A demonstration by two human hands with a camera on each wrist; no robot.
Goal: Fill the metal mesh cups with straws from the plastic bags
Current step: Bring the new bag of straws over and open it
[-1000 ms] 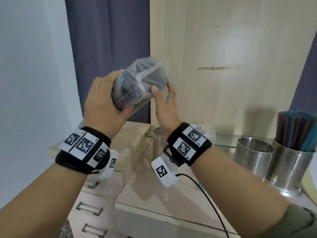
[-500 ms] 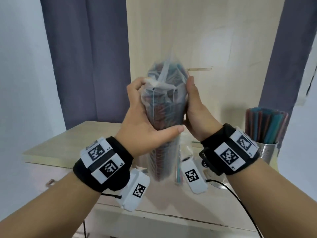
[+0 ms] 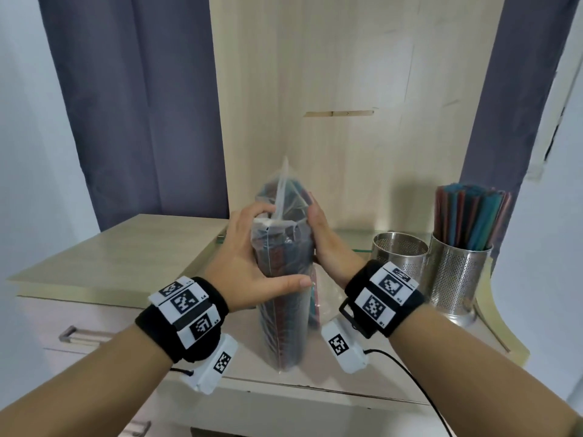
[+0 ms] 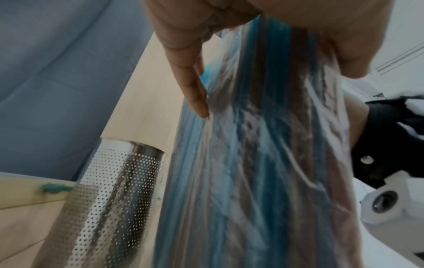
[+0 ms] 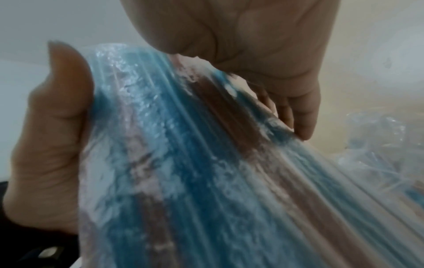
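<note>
Tabletop [image 3: 148, 247]; bag [image 3: 284, 279] contents perhaps straws.

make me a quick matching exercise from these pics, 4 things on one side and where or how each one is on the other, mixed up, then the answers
Things:
1. bag of straws
2. near mesh cup
3. far-right mesh cup
4. left hand

States:
A. stuffed with blue and red straws that stick out of its top
B. stands upright on the counter, held between both hands
C. no straws showing above its rim
D. wrapped round the bag, thumb across its front

Pairs: 1-B, 2-C, 3-A, 4-D

The right hand grips the bag's other side.
</note>
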